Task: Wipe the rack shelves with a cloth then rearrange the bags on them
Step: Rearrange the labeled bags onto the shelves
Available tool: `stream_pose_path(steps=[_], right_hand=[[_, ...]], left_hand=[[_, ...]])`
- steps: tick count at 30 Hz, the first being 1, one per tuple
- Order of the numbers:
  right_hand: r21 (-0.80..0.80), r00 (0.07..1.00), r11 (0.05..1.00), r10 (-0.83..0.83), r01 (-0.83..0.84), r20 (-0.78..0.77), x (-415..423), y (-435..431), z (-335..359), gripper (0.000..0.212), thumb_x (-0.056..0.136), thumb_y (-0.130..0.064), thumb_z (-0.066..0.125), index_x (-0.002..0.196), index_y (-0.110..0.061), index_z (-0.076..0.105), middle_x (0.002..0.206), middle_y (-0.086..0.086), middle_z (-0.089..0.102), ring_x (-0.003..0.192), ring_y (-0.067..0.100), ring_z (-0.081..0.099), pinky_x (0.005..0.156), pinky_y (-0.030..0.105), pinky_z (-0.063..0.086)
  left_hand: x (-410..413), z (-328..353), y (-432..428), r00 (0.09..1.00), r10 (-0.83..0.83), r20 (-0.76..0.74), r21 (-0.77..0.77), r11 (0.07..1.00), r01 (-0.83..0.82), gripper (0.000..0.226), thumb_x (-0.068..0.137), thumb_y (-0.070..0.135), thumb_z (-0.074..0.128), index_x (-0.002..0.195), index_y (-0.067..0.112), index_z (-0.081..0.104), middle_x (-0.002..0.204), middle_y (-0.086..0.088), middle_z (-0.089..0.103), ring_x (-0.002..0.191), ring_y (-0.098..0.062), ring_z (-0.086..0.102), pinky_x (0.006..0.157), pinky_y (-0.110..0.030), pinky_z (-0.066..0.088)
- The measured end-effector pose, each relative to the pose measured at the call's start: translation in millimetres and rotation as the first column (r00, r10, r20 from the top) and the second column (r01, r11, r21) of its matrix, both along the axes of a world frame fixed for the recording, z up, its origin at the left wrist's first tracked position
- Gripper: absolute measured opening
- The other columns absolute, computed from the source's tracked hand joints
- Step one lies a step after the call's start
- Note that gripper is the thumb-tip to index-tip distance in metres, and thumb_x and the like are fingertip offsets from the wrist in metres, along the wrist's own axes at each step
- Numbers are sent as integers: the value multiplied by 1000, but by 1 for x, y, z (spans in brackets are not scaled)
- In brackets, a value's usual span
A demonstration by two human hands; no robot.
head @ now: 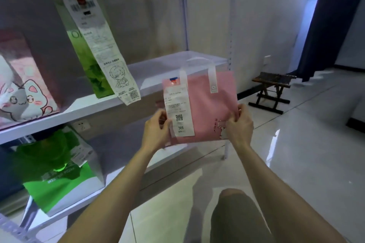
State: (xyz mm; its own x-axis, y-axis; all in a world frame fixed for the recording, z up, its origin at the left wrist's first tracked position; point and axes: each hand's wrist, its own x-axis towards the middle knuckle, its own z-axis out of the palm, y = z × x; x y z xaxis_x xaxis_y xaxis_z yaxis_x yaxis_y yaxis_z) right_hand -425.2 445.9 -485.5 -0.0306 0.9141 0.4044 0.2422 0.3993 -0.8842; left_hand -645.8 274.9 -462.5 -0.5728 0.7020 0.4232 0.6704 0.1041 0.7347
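I hold a flat pink bag (207, 102) with white handles and a white receipt upright in front of the rack. My left hand (156, 131) pinches its lower left edge and my right hand (239, 124) pinches its lower right edge. Behind it runs the white middle shelf (110, 102), bare at its right end. On that shelf stand a tall green bag (87, 61) with a long receipt hanging down it and a pink cat-print bag (23, 85) at the far left. A green bag (59, 173) lies on the lower shelf. No cloth is in view.
A small dark folding stool (272, 90) stands on the glossy tiled floor by the white wall. A dark blue curtain (327, 21) hangs at the right. The rack's metal upright (230, 61) is just behind the held bag. My knee (237, 213) shows at the bottom.
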Motion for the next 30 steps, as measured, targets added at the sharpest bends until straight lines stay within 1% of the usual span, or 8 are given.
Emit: stream_pose_path(steps=[4, 11, 16, 19, 21, 23, 26, 30], right_hand=[[91, 993, 996, -14, 25, -114, -1, 40, 69, 13, 100, -19, 53, 111, -22, 56, 104, 1, 65, 95, 24, 63, 87, 48, 56], [245, 988, 970, 28, 11, -154, -32, 96, 177, 13, 99, -20, 54, 111, -17, 57, 103, 5, 66, 93, 27, 62, 80, 39, 49], [296, 957, 947, 192, -123, -217, -80, 118, 218, 13, 96, -15, 52, 107, -21, 52, 97, 1, 62, 87, 24, 58, 74, 32, 41], [234, 922, 918, 358, -319, -145, -120, 127, 215, 28, 95, -9, 52, 121, -18, 48, 109, 2, 61, 95, 24, 60, 78, 32, 44], [145, 878, 873, 476, -466, -42, -147, 132, 197, 35, 95, -10, 56, 126, -17, 43, 116, 5, 60, 95, 22, 61, 75, 27, 46], [56, 836, 834, 548, -548, 24, -169, 137, 172, 38, 96, -14, 66, 123, -18, 40, 110, 3, 64, 82, 9, 64, 58, 18, 46], [4, 831, 832, 553, -554, 62, -185, 149, 144, 42, 96, -29, 74, 120, -21, 41, 110, -2, 63, 87, 12, 63, 64, 27, 44], [3, 822, 827, 558, -562, 115, -185, 166, 134, 47, 94, -42, 76, 119, -18, 44, 110, -1, 62, 94, 19, 61, 62, 27, 41]], left_hand=[[5, 67, 35, 996, -43, -73, 114, 992, 51, 10, 105, 20, 66, 109, 29, 65, 104, 16, 76, 97, -8, 74, 84, -47, 65], [-8, 167, 65, 975, 26, -220, 265, 964, 34, 4, 105, 23, 67, 107, 26, 65, 102, 13, 74, 95, -10, 72, 84, -48, 64], [-39, 206, 74, 955, 183, -235, 344, 934, -94, 11, 106, 24, 67, 103, 33, 62, 101, 18, 73, 94, -1, 71, 83, -31, 63], [-62, 200, 74, 933, 284, -222, 333, 921, -201, 25, 107, 22, 64, 96, 43, 56, 98, 25, 69, 91, 6, 67, 75, -17, 58], [-76, 182, 72, 917, 342, -206, 257, 923, -287, 22, 107, 20, 65, 104, 40, 56, 105, 22, 70, 91, 4, 66, 83, -28, 61], [-88, 155, 70, 909, 369, -192, 161, 926, -342, 28, 105, 15, 67, 127, 28, 55, 125, 8, 72, 102, -6, 69, 97, -42, 61], [-97, 121, 73, 905, 383, -184, 59, 924, -378, 53, 104, 11, 67, 151, 19, 44, 134, -8, 73, 117, -31, 72, 98, -40, 55], [-95, 106, 86, 879, 450, -160, 63, 893, -446, 61, 102, 6, 63, 157, 21, 38, 126, -12, 75, 109, -37, 74, 88, -38, 55]])
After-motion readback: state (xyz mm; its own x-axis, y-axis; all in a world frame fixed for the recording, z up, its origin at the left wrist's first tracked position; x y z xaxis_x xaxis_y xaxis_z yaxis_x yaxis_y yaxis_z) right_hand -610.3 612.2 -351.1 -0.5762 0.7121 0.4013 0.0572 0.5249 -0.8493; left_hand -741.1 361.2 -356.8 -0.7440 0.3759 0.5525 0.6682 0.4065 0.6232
